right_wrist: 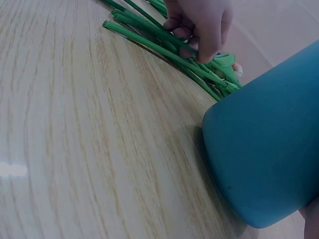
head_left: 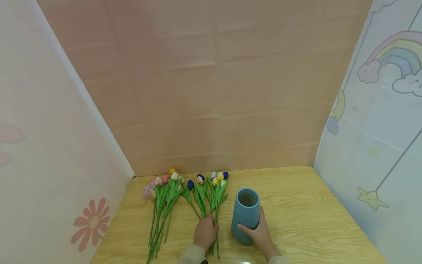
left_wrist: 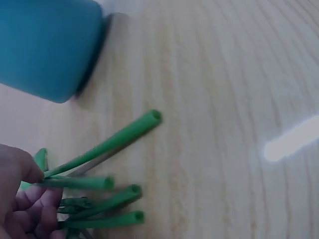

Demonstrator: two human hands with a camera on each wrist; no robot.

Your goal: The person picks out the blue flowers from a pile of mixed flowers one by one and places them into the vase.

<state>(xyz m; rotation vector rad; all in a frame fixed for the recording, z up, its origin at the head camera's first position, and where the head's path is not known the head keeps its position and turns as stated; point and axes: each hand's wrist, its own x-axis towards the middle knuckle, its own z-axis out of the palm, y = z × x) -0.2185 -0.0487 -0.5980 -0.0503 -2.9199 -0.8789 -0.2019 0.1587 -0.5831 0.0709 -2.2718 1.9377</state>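
Note:
A tall blue vase (head_left: 245,216) stands upright on the table, its mouth facing up. My right hand (head_left: 260,233) grips the vase's right side, thumb across the front. To the left, artificial tulips (head_left: 215,194) with blue, yellow, white and pink heads lie on the tabletop. My left hand (head_left: 206,231) is over their stems, thumb and fingers pinching at least one green stem (left_wrist: 99,154) in the left wrist view. Other stems lie under and beside its curled fingers; how many it holds is unclear. The right wrist view shows the left hand (right_wrist: 202,25) just beyond the vase (right_wrist: 264,134).
A second bunch of tulips (head_left: 165,205), pink, white and orange, lies farther left with a pale purple flower (head_left: 149,190). The wooden table (head_left: 296,209) extends right of the vase. A brown cloth backdrop (head_left: 214,91) hangs behind, with patterned sheets at both sides.

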